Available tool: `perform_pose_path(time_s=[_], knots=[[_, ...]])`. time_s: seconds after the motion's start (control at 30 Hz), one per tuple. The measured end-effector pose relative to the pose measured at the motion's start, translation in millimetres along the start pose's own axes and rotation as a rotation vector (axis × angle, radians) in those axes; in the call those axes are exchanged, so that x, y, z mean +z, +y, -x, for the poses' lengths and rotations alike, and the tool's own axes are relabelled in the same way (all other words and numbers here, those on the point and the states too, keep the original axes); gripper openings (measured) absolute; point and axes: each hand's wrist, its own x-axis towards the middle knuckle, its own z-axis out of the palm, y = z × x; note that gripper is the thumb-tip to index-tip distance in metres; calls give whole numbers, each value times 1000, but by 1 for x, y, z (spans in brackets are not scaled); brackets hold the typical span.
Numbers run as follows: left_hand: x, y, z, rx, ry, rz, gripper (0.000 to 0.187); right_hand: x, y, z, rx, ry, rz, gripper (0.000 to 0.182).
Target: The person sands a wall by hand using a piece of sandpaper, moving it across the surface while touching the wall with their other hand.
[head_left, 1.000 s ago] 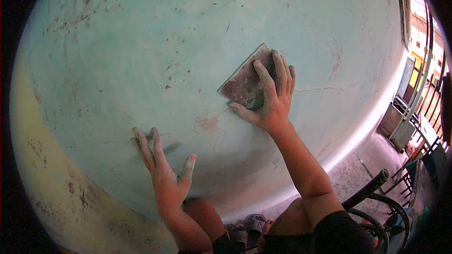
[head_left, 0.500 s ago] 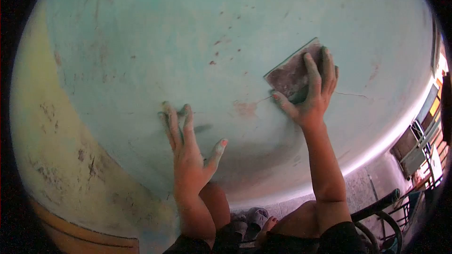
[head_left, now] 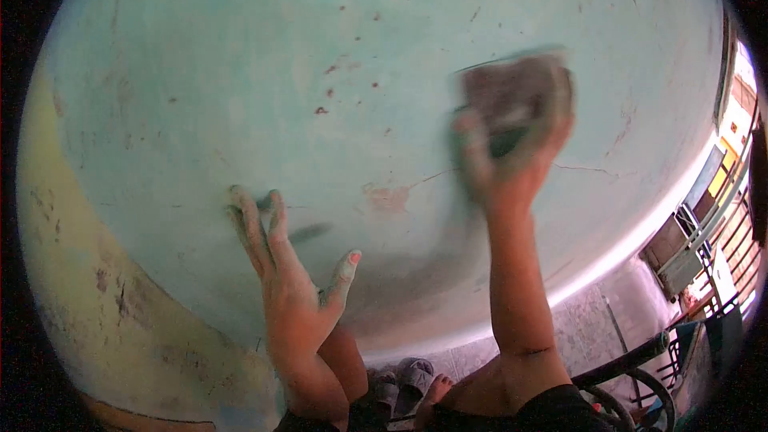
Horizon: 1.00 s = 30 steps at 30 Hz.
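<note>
My right hand (head_left: 520,144) is wrapped around the lower and right edges of a worn brownish-grey piece of sandpaper (head_left: 504,92), laid against the pale green wall (head_left: 240,56). Both the hand and the sheet are smeared by motion. Lower and to the left, my left hand (head_left: 296,288) has its fingers stretched and its thumb apart. Its dusty fingertips rest at the wall, and nothing is in it. Between the hands a bare reddish patch (head_left: 386,198) shows, with a thin crack running right from it.
Yellowish, stained wall (head_left: 88,272) lies at the left. Below are my knees and grey slippers (head_left: 414,376) on the floor. A black curved metal frame (head_left: 624,364) stands at lower right, near a railing (head_left: 732,252) and stacked items.
My right hand has moved the sandpaper up and right across the wall, turning its slanted top edge nearly level. The view has shifted slightly; my left hand keeps about the same spot.
</note>
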Motion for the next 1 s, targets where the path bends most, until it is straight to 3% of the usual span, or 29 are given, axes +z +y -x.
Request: perform_pose_path(time_s=[0.13,0.2,0.23,0.27,0.33,0.43,0.53,0.6,0.73,0.8,0.87,0.93,1.0], knots=[[-1,-2,-1,18,18,-69,95,-7,2,-5,-33,-154,47,84],[-2,0,-2,-28,-29,-57,95,-7,28,-17,416,48,101,90],[-1,1,-2,-31,-30,-36,95,-9,29,-16,476,59,173,96],[-1,-1,-2,-32,-26,-12,95,-4,25,-12,466,52,187,96],[6,-1,0,-36,-30,11,95,12,8,2,170,88,37,107],[-2,-1,-1,-28,-7,-35,96,5,-43,4,-33,-166,-44,121],[-4,0,-1,-14,4,-53,97,5,-11,2,15,-63,58,118],[-6,1,0,-30,-6,5,94,-2,4,-18,509,90,-53,113],[-6,0,1,-45,-16,33,96,-5,20,-12,438,158,71,109],[-4,0,3,-30,0,2,97,1,-5,6,87,-1,115,107],[-2,-1,0,-30,-1,23,97,1,-41,6,-84,-170,-2,105],[-3,-3,-1,-29,-3,23,97,6,-39,7,-76,-169,22,99],[-5,-3,-1,-28,-23,62,97,5,-8,4,160,-44,114,94]])
